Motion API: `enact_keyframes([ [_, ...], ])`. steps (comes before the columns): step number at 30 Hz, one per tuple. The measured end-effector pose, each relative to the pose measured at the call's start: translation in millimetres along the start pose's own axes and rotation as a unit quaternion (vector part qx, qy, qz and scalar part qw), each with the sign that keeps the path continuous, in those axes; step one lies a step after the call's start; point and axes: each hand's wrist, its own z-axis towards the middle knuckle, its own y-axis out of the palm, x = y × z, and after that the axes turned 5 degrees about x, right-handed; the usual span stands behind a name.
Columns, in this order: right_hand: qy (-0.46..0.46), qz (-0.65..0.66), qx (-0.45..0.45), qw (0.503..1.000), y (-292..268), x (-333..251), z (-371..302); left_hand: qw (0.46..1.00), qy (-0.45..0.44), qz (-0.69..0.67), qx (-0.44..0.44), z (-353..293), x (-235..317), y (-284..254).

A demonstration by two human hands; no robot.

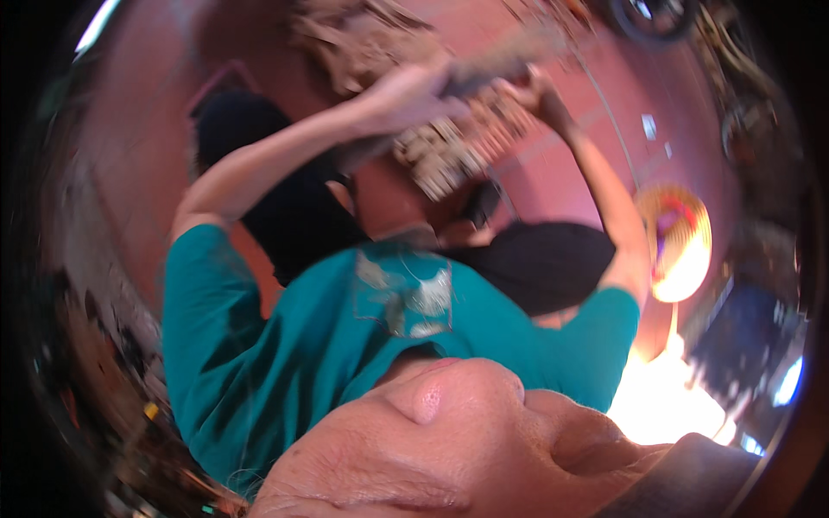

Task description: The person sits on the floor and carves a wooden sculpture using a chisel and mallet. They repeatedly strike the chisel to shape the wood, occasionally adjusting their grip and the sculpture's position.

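Note:
A long grey-brown piece (505, 62), smeared by motion, spans the space in front of me; its kind cannot be made out. My left hand (419, 93) is closed around its nearer left end, with fingers blurred. At its right side my right hand (537, 93) has bent fingers closed against the lower edge. Just below both hands, small light-brown wooden blocks (439, 158) lie stacked in rows on the floor. A second, more reddish stack of wooden pieces (508, 125) adjoins them, partly under the right hand.
Brown irregular wooden pieces (350, 43) are heaped beyond my left hand. The floor is red tile (596, 138). A straw hat (682, 246) lies to the right, in bright light. A dark wheel (654, 17) stands at the far right. My dark-trousered legs are bent on either side.

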Motion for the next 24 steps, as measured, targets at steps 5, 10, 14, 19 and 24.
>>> enact_keyframes([
  [5, 0.029, 0.069, -0.005, 0.997, 11, -3, -4, 0.993, 0.036, -0.115, -0.021, 1, -9, -8],
  [10, 0.080, 0.172, -0.015, 0.982, 7, -16, 0, 0.993, 0.027, -0.111, 0.000, 1, -6, -11],
  [14, 0.092, 0.109, -0.029, 0.989, 14, 6, -4, 0.991, 0.010, -0.122, -0.045, 5, -23, 5],
  [19, 0.111, 0.126, -0.050, 0.984, 6, -9, -1, 0.977, -0.007, -0.206, -0.055, -4, -12, -10],
  [24, 0.096, 0.134, -0.050, 0.985, 1, -17, 0, 0.968, -0.011, -0.242, -0.061, -6, -8, -14],
])
